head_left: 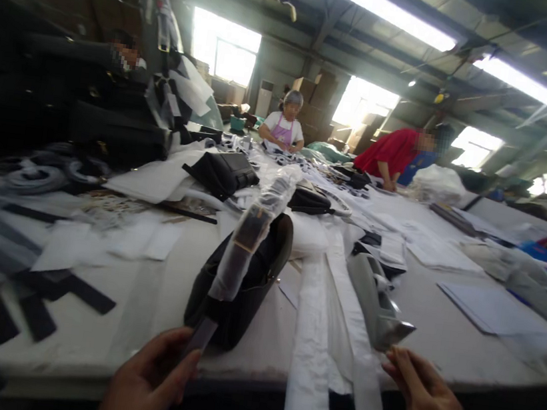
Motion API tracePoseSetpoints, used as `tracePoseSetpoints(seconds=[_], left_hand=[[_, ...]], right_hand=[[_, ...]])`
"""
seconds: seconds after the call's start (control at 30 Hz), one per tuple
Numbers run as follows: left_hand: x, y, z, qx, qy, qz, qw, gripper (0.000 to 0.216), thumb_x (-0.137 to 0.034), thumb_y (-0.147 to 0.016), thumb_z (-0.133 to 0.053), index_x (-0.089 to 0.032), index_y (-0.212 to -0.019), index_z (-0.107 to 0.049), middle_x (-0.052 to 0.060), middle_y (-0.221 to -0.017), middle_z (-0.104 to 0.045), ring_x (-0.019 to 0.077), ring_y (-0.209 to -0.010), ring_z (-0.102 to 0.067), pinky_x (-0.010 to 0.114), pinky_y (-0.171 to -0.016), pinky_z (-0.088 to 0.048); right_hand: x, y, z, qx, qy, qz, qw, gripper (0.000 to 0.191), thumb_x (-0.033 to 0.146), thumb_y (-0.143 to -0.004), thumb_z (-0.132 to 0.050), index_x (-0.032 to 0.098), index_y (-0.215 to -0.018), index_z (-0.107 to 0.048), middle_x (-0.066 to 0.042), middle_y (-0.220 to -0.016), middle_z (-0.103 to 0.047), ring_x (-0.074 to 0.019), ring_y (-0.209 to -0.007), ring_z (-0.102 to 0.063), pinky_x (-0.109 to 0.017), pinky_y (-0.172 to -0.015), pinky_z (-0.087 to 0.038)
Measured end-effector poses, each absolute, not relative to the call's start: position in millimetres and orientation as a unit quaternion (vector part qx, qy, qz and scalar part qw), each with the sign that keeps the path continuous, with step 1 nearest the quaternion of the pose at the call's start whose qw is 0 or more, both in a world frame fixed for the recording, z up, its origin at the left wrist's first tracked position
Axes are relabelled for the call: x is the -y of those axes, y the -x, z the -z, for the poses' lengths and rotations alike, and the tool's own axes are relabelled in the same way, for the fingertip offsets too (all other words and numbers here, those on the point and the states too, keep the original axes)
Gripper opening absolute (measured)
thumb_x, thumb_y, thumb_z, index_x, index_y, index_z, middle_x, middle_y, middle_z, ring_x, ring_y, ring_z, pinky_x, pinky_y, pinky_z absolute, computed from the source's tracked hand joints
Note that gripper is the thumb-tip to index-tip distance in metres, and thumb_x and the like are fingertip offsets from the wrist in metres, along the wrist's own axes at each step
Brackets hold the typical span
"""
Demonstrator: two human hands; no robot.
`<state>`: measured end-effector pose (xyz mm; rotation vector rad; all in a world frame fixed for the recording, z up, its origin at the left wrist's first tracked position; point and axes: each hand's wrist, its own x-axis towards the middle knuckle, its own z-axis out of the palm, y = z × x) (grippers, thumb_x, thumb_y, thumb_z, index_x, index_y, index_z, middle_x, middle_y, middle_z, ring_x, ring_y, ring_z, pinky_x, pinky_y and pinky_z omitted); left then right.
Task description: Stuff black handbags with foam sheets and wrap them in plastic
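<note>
Strap pinched in my left hand, my right at the tape dispenser.
My left hand (147, 377) is closed on the dark near end of the strap (251, 228), which slants up in its clear wrap (231, 277) in front of the black bag (253, 306) on the table (79, 341). My right hand (435, 408) has its fingertips drawn together just beside the near end of the grey dispenser (367, 295); I cannot tell whether any tape is between them. I judge this to be the wrapping step, at the point of getting tape; the next move seems to call for holding the strap steady while the right fingers work.
</note>
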<state>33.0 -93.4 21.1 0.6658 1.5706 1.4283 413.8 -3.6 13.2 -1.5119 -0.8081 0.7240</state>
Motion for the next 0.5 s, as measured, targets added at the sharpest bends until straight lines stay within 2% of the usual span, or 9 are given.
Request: tracePoseSetpoints(seconds=[0.03, 0.1, 0.13, 0.23, 0.3, 0.43, 0.5], left_hand=[[93.6, -35.2, -23.0, -0.626, -0.262, -0.589, 0.438, 0.061, -0.060, -0.058, -0.083, -0.017, -0.099, -0.069, 0.000, -0.071, -0.069, 0.0158, -0.056, -0.061, 0.023, -0.048, -0.048], [93.1, -39.5, -23.3, -0.605, -0.260, -0.613, 0.437, 0.056, -0.057, -0.064, -0.081, -0.017, -0.100, -0.068, 0.001, -0.075, -0.068, 0.0142, -0.058, -0.059, 0.021, -0.047, -0.046], [92.6, -40.8, -21.8, -0.595, -0.263, -0.620, 0.438, 0.053, -0.055, -0.065, -0.081, -0.016, -0.099, -0.067, 0.001, -0.076, -0.068, 0.0136, -0.058, -0.059, 0.021, -0.046, -0.045], [91.2, -40.2, -14.2, -0.575, -0.287, -0.626, 0.442, 0.048, -0.051, -0.070, -0.080, -0.016, -0.099, -0.066, 0.003, -0.079, -0.068, 0.0136, -0.060, -0.059, 0.019, -0.045, -0.043], [90.8, -36.6, -10.1, -0.566, -0.316, -0.616, 0.448, 0.044, -0.050, -0.073, -0.078, -0.016, -0.100, -0.067, 0.004, -0.081, -0.069, 0.0152, -0.063, -0.061, 0.020, -0.046, -0.044], [91.5, -28.7, -6.9, -0.547, -0.372, -0.597, 0.453, 0.038, -0.048, -0.079, -0.074, -0.017, -0.101, -0.068, 0.007, -0.089, -0.072, 0.0197, -0.079, -0.067, 0.026, -0.066, -0.053], [92.7, -26.3, -5.9, -0.551, -0.373, -0.596, 0.450, 0.039, -0.048, -0.081, -0.072, -0.017, -0.103, -0.068, 0.008, -0.092, -0.072, 0.0197, -0.079, -0.067, 0.026, -0.066, -0.053]], right_hand=[[12.5, -393.3, -17.2, 0.401, 0.645, -0.318, 0.567, 0.044, 0.045, -0.056, -0.089, 0.018, -0.089, -0.076, -0.008, -0.082, -0.076, -0.0237, -0.072, -0.073, -0.024, -0.062, -0.062], [28.7, -343.6, -27.5, 0.518, 0.606, -0.349, 0.493, 0.030, 0.046, -0.067, -0.083, 0.020, -0.081, -0.076, -0.006, -0.071, -0.073, -0.0201, -0.066, -0.069, -0.022, -0.062, -0.059], [35.5, -315.9, -33.3, 0.561, 0.558, -0.398, 0.464, 0.026, 0.046, -0.074, -0.078, 0.020, -0.079, -0.075, -0.005, -0.069, -0.071, -0.0196, -0.066, -0.068, -0.023, -0.064, -0.058], [46.9, -233.9, -49.6, 0.613, 0.426, -0.540, 0.389, 0.026, 0.047, -0.081, -0.071, 0.021, -0.076, -0.073, -0.003, -0.062, -0.067, -0.0168, -0.058, -0.064, -0.022, -0.057, -0.053], [46.0, -191.6, -56.0, 0.602, 0.400, -0.581, 0.375, 0.029, 0.048, -0.082, -0.070, 0.020, -0.076, -0.071, -0.002, -0.063, -0.067, -0.0155, -0.059, -0.063, -0.022, -0.057, -0.051], [34.4, -153.5, -58.3, 0.624, 0.429, -0.547, 0.358, 0.035, 0.051, -0.081, -0.069, 0.018, -0.071, -0.070, -0.002, -0.059, -0.066, -0.0150, -0.055, -0.060, -0.022, -0.053, -0.046], [29.2, -151.5, -57.3, 0.658, 0.462, -0.493, 0.333, 0.036, 0.051, -0.082, -0.068, 0.018, -0.068, -0.071, -0.003, -0.059, -0.067, -0.0155, -0.055, -0.060, -0.023, -0.051, -0.044]])
